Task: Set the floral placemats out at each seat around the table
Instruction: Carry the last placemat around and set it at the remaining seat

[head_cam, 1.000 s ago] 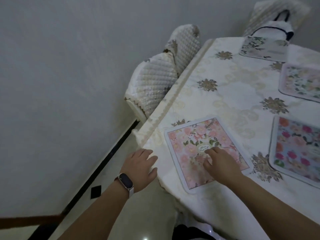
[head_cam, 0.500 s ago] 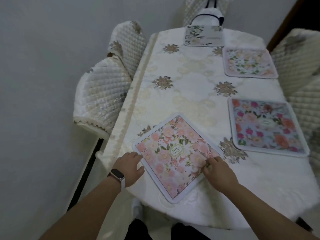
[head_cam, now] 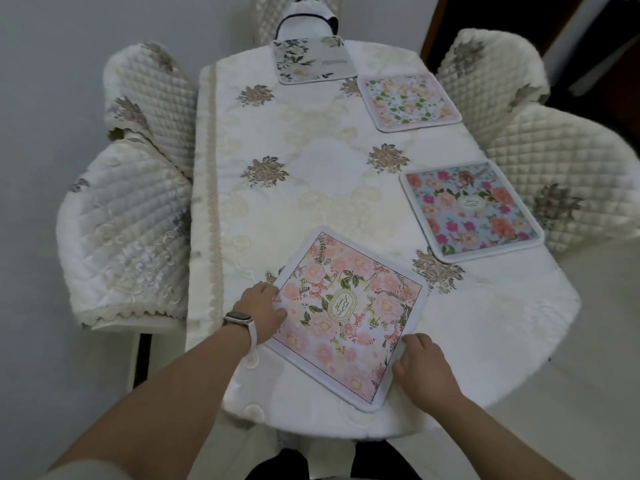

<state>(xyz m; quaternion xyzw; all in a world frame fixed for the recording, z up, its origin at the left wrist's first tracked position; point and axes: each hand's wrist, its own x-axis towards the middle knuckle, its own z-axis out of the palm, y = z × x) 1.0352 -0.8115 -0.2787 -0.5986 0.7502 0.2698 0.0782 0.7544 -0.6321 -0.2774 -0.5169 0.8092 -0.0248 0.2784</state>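
Note:
A pink floral placemat (head_cam: 346, 313) lies askew on the near end of the white-clothed table (head_cam: 311, 161). My left hand (head_cam: 263, 310), with a watch on its wrist, holds the mat's left corner, thumb on top. At the mat's right edge near its lower corner, my right hand (head_cam: 420, 362) grips with curled fingers. Three other mats lie flat at seats: a blue floral one (head_cam: 471, 209) on the right, a pale pink and green one (head_cam: 408, 98) beyond it, and a white and green one (head_cam: 311, 58) at the far end.
Quilted cream chairs surround the table: two on the left (head_cam: 128, 244) (head_cam: 152, 95), two on the right (head_cam: 568, 174) (head_cam: 491, 74), one at the far end (head_cam: 304, 15). A grey wall runs close along the left.
The view has swung round to face down the table. The pink mat has slid toward the near edge, and my left hand has come off the cloth onto its left corner.

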